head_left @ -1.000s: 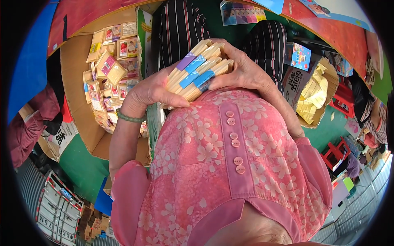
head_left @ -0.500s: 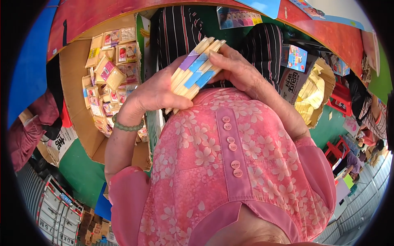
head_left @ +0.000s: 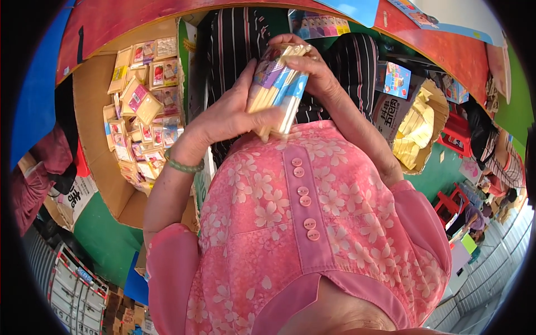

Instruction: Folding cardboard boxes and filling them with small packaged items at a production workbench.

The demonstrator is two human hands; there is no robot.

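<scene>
Over my lap I hold a small stack of flat, cream-coloured packs (head_left: pixel 277 92) with purple and blue labels, seen mostly on their narrow edges. My left hand (head_left: pixel 231 118) is closed round the near left side, its thumb lying across the lower end. At the far upper end my right hand (head_left: pixel 315 70) grips them, thumb on the edges and fingers behind. A clear, shiny wrapper shows on the pack nearest the left fingers. What is inside the packs cannot be made out.
To my left stands an open cardboard box (head_left: pixel 89 128) with many similar wrapped packs (head_left: pixel 142 101). At the right is another carton (head_left: pixel 438 125) holding yellowish pieces (head_left: pixel 416 131). A red table edge (head_left: pixel 134 22) curves across the far side. Red stools (head_left: pixel 458 134) and other people are further right.
The stack has turned more upright and moved slightly right, showing a pack's wrapped face. My right fingers have shifted further round its far end, and my left fingers now lie along its side.
</scene>
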